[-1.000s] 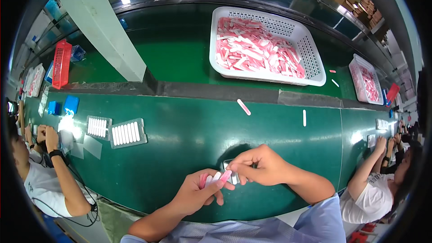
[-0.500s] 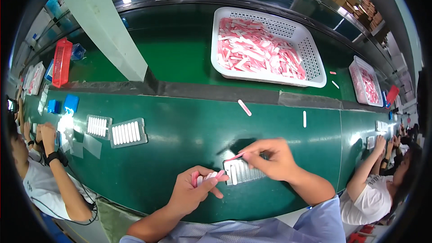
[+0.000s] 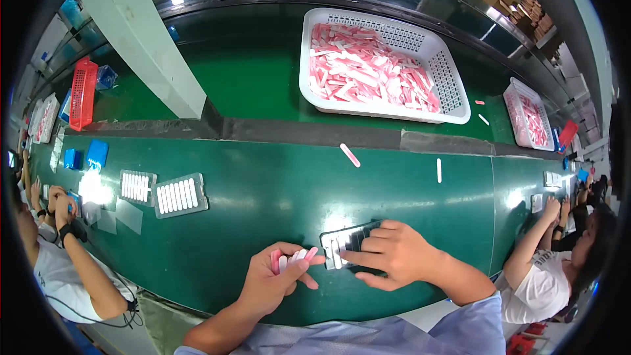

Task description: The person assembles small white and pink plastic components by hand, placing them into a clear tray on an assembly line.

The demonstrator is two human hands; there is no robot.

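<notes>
My left hand [image 3: 276, 276] is closed around a small bunch of pink and white round-ended strips [image 3: 294, 260], like mini nail files, their ends poking out above the thumb and fingers. Right beside it, a clear plastic tray [image 3: 355, 231] with slots lies at a slant on the green table. White strips [image 3: 334, 253] sit in the tray's left slots. Over the tray is my right hand [image 3: 394, 256], index finger stretched onto the strips at the left end and thumb held apart. No strip shows between its fingers, and the hand covers the tray's right part.
Beyond the ledge stands a white basket [image 3: 384, 115] heaped with pink and white strips. A pink strip [image 3: 350, 155] and a white strip [image 3: 439, 171] lie loose on the table. At left are two filled trays [image 3: 181, 196] and blue packs [image 3: 96, 154]. Co-workers sit on both sides.
My right hand has lowered from above the tray onto its left end; the pink strip it pinched no longer shows between the fingers. My left hand still holds its bunch.
</notes>
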